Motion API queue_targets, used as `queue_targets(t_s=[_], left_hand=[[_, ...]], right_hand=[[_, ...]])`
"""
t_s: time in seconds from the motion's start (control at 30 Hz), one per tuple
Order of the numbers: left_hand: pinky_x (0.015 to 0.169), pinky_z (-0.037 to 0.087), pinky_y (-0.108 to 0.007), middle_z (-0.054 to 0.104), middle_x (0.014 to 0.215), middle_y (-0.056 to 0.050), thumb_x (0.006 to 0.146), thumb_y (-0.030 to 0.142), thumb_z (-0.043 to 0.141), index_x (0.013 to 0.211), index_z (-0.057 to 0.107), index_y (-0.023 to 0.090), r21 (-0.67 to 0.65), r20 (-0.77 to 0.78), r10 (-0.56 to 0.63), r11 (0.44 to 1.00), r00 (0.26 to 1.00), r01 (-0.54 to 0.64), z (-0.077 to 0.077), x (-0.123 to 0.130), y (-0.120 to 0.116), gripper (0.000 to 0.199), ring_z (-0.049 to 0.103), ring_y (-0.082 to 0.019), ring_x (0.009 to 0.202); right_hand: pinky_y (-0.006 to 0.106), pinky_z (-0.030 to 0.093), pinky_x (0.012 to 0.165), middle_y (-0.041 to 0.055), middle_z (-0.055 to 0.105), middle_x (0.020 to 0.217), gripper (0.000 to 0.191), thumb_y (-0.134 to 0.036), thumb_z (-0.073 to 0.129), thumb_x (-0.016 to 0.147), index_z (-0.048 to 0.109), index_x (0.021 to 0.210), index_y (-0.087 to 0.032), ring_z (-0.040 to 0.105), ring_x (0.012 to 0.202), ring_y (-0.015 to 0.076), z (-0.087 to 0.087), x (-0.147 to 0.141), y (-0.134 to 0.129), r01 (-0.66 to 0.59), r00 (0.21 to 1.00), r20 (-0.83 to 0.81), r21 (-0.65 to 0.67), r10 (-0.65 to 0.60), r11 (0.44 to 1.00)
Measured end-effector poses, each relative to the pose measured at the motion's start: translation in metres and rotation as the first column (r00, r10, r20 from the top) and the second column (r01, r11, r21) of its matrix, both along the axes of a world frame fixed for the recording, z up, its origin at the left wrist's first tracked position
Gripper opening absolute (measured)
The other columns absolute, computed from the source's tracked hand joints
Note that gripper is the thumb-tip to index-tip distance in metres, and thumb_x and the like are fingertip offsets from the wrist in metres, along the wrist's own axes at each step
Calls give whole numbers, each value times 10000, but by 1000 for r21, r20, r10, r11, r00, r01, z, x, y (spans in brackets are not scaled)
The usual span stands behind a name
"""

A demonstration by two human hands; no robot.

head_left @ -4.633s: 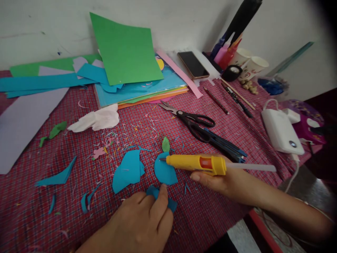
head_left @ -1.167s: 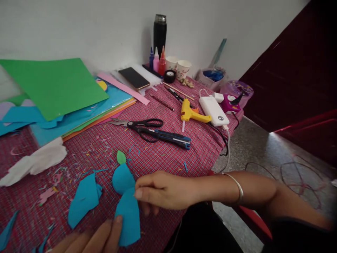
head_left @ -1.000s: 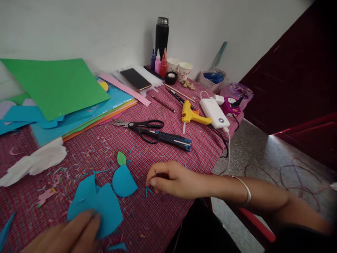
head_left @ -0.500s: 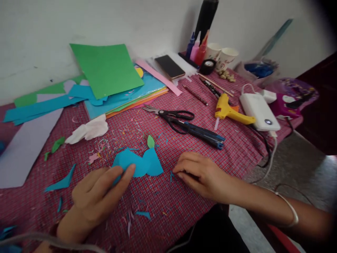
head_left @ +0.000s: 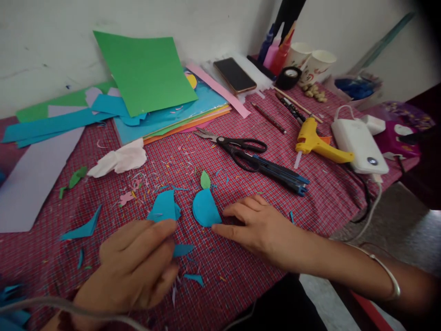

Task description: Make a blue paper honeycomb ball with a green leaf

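Paper: one rounded blue piece (head_left: pixel 206 209) lies flat on the checked cloth (head_left: pixel 241 285), just left of the right hand (head_left: pixel 263 227).
Right fingers: thumb and forefinger spread apart, both tips at the right edge of the rounded blue piece; whether they touch it I cannot tell.
Left hand (head_left: pixel 138 262): fingers bent and close together; a blue scrap (head_left: pixel 183 250) shows right beside them, and I cannot tell whether they grip it.
Leaf: green leaf (head_left: pixel 205 179) at the top of the rounded blue piece.
Angular blue paper (head_left: pixel 165 203): just beyond the left forefinger.
Scissors (head_left: pixel 221 140): beyond the leaf, handles against a black and blue tool (head_left: pixel 280 175).
Glue gun (head_left: pixel 312 140): yellow, lying beside a white power bank (head_left: pixel 360 145).
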State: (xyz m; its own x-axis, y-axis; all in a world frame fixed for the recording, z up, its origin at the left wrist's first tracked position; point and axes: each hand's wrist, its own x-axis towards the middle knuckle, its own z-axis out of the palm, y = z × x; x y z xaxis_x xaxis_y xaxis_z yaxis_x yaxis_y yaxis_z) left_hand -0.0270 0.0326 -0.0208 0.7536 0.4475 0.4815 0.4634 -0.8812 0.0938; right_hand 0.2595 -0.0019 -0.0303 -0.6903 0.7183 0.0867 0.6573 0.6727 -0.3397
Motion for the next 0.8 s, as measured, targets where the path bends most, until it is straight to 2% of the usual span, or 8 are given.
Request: queue_targets(t_s=[0.03,0.1,0.23,0.33,0.47,0.6,0.8], left_hand=[[660,489,-315,696,950,-45,838,145,492,770,559,200,0,-17,-88,996,996,88,4,7,0,110,579,-171,724],[658,487,-315,708,968,-74,830,117,459,752,552,191,-59,-39,-131,990,991,128,9,18,-2,142,584,-175,734],[627,464,-333,729,1039,-75,813,92,442,756,572,194,-129,-105,-145,983,984,131,6,32,-15,174,571,-177,690],[621,469,-345,719,1102,-88,797,88,437,772,578,191,-135,-115,-109,986,987,94,4,38,-19,177,592,-187,705],[682,532,-388,681,1188,-136,757,93,429,800,587,170,-227,-162,-31,974,986,-7,9,48,-11,181,646,-241,834],[664,563,-429,666,1194,-165,739,95,428,870,608,150,-279,-294,-43,959,955,-43,9,54,-4,230,659,-276,857],[621,578,-427,660,1207,-163,731,101,449,902,622,143,-257,-311,-47,966,949,-36,3,53,-2,247,656,-277,830]], right_hand=[[372,329,772,65,589,1121,355,-257,474,978,511,1329,-299,474,912,224,1,0,0,-2,1000,18,0,2,1000],[373,311,764,58,592,1114,351,-267,481,976,510,1325,-292,468,907,225,2,-1,0,-2,999,42,1,2,1000],[373,290,756,51,595,1109,326,-268,478,980,527,1301,-275,462,918,228,2,-2,0,4,999,51,13,-4,1000],[371,284,748,53,594,1103,324,-269,477,981,527,1301,-272,457,910,227,0,-3,0,10,999,51,25,-11,1000],[376,285,749,46,596,1096,315,-285,480,982,530,1293,-281,457,913,229,-1,-5,0,19,998,54,23,-21,1000],[375,299,741,36,609,1086,311,-287,483,982,532,1287,-250,461,903,221,0,-5,0,10,999,36,-14,-9,1000],[375,332,755,33,631,1078,289,-264,459,994,545,1263,-204,478,902,209,0,-4,-1,0,1000,11,-34,1,999]])
